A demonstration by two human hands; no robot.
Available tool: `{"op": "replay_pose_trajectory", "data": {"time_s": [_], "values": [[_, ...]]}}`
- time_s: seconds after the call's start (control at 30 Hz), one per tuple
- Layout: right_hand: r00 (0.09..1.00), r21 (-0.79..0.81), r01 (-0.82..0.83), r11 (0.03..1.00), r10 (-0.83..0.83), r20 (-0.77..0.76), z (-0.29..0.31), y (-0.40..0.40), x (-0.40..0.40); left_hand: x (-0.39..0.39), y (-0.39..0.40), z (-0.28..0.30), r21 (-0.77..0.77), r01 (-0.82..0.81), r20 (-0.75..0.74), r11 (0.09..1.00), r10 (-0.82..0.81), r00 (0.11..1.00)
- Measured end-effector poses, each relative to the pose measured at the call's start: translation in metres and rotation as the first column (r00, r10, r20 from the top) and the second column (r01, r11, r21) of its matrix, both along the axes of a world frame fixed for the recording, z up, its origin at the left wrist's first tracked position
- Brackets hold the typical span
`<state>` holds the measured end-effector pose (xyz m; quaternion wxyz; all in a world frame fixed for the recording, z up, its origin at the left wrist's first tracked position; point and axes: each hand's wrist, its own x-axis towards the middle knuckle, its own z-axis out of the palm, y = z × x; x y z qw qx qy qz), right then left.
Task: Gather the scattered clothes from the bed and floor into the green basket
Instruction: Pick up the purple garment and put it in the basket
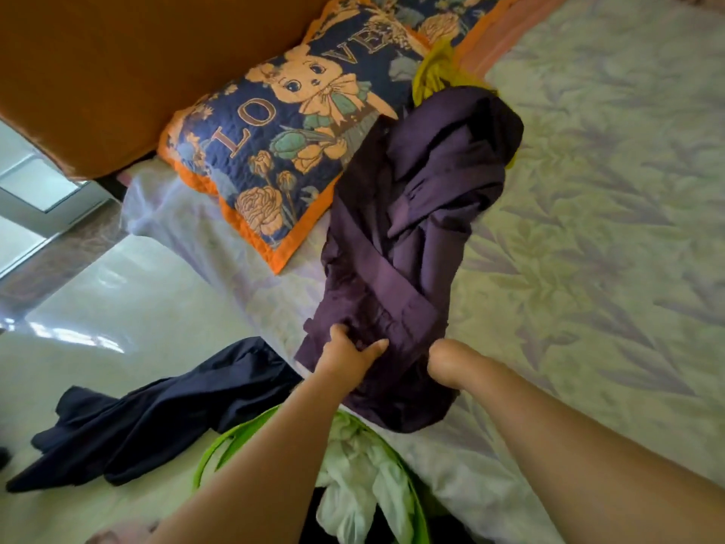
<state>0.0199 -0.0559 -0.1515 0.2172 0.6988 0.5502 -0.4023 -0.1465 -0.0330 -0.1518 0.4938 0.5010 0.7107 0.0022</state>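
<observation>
A dark purple shirt (416, 214) stretches across the bed from beside the pillow down to the bed's near edge. My left hand (347, 357) grips its lower end, and my right hand (451, 363) is closed on the same end a little to the right. A yellow garment (433, 72) lies partly under the shirt's far end. A navy garment (157, 418) is spread on the floor beside the bed. The green basket (219, 453) stands below my arms and holds a white garment (361, 480).
A navy and orange pillow (282, 143) with a rabbit and the word LOVE lies at the head of the bed. An orange-brown headboard (98, 72) rises behind it. The bedsheet (588, 249) has a pale leaf print. The pale glossy floor (117, 300) is at left.
</observation>
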Motion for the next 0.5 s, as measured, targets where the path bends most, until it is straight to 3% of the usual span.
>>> {"op": "replay_pose_trajectory", "data": {"time_s": [0.1,0.2,0.27,0.33,0.37,0.43,0.5], "values": [[0.995,-0.096,-0.060,0.994,0.052,-0.082,0.007,-0.039,-0.011,0.005,-0.031,0.003,-0.091,0.140,-0.028,0.986,-0.143,0.989],[0.986,-0.138,-0.087,0.987,0.066,-0.153,0.005,-0.070,-0.010,0.013,-0.052,-0.003,-0.146,0.219,0.094,0.965,-0.207,0.974],[0.988,-0.175,-0.093,0.980,0.069,-0.139,0.004,-0.086,0.000,0.021,-0.064,-0.006,-0.144,0.287,0.122,0.947,-0.271,0.955],[0.986,-0.181,-0.042,0.983,0.012,-0.167,0.003,-0.094,0.013,0.027,-0.072,-0.010,-0.081,0.405,0.041,0.911,-0.403,0.914],[0.980,-0.182,-0.002,0.983,-0.034,-0.195,0.002,-0.097,0.019,0.030,-0.076,-0.009,-0.043,0.414,0.002,0.909,-0.414,0.910],[0.937,-0.139,0.170,0.976,-0.204,-0.284,-0.005,-0.099,0.030,0.029,-0.080,-0.012,0.011,0.290,-0.044,0.957,-0.289,0.956],[0.765,-0.062,0.517,0.854,-0.492,-0.416,-0.011,-0.094,0.036,0.023,-0.078,-0.015,0.039,0.065,-0.065,0.997,-0.063,0.996]]}}
